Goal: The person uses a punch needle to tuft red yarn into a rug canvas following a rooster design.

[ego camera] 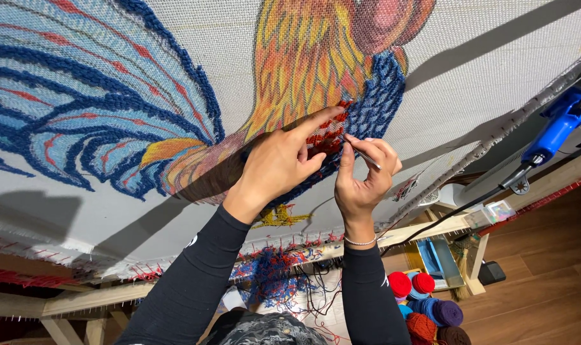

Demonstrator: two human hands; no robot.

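Our left hand (279,163) presses the rug cloth (482,76) with its forefinger stretched out; our right hand (364,174) pinches a thin metal tool (362,153) beside red yarn (329,137).

Dark wooden floor (546,281); pale wooden frame (112,297); hard slanting shadows.

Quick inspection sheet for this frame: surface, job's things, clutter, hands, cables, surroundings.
Surface: white tufting cloth stretched on a wooden frame, part-filled with a blue and orange pattern.
Job's things: red tufted patch; thin metal tool.
Clutter: loose yarn scraps below the frame.
Hands: left hand presses the cloth, forefinger out; right hand pinches the tool.
Cables: black cable from the blue tufting gun.
Surroundings: yarn balls, wood floor.
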